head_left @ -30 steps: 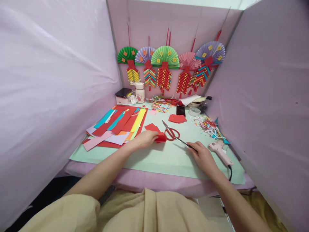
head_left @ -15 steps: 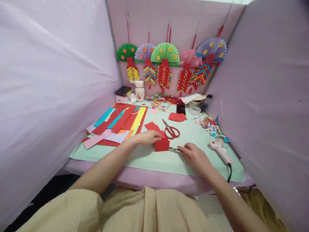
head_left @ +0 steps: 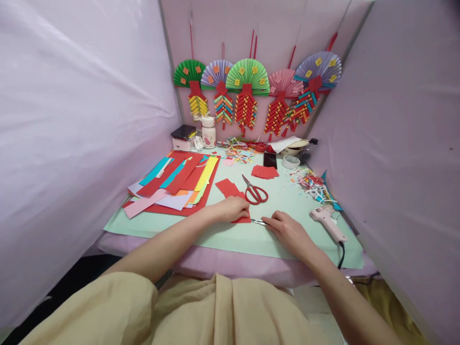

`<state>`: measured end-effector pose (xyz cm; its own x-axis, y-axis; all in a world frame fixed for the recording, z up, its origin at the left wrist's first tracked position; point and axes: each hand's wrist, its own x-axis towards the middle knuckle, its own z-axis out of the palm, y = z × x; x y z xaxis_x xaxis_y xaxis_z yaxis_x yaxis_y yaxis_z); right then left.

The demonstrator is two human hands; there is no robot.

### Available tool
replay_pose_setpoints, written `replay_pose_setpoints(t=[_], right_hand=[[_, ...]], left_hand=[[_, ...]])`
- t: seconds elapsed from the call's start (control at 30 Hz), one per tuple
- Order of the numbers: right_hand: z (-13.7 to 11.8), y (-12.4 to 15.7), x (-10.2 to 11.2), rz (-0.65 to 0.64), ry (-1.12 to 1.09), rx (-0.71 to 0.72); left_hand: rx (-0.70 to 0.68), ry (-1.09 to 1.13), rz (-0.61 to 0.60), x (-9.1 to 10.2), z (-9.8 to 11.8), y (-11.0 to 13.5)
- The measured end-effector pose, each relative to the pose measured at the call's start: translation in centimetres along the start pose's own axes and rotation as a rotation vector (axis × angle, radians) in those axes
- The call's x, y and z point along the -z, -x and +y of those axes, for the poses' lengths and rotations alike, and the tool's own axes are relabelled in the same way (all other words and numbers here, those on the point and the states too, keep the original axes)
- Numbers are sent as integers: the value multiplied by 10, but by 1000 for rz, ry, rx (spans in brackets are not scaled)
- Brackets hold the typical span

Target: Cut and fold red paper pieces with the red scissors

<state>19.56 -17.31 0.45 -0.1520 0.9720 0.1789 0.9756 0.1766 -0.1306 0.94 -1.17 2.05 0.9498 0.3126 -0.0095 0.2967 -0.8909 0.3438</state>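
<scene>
My left hand (head_left: 233, 209) presses down on a piece of red paper (head_left: 245, 220) near the front of the table, its fingers bent together and covering most of the sheet. Pinched in my right hand (head_left: 283, 227) is a slim silver knife-like tool (head_left: 258, 222). Its tip meets the right edge of the red paper; whether it is inside the fold is hidden. More red paper strips (head_left: 227, 187) stick out beyond my left hand. Red-handled scissors (head_left: 254, 190) lie just behind both hands. Farther back is a small pile of red paper pieces (head_left: 265, 172).
Coloured paper sheets (head_left: 179, 179) cover the left side. A glue gun (head_left: 327, 224) with a cord lies at right, by paper scraps (head_left: 313, 186). Tape (head_left: 291, 162), a phone (head_left: 270, 160) and a white bottle (head_left: 208, 132) stand behind. Paper fan decorations (head_left: 247, 79) hang on the back wall.
My left hand has moved right and over the red paper. The front flap stood up before; now it lies down under the fingers. My right hand has barely moved.
</scene>
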Motion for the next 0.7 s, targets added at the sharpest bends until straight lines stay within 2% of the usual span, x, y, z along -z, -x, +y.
replay_pose_setpoints(t=[0.4,0.7], right_hand=[[-4,8,5,-86,-67,-5],[-40,-5,-2,-65,-14,-33]], left_hand=[[93,-113,-60,0,9,-9],[115,-156,-107,6,14,-9]])
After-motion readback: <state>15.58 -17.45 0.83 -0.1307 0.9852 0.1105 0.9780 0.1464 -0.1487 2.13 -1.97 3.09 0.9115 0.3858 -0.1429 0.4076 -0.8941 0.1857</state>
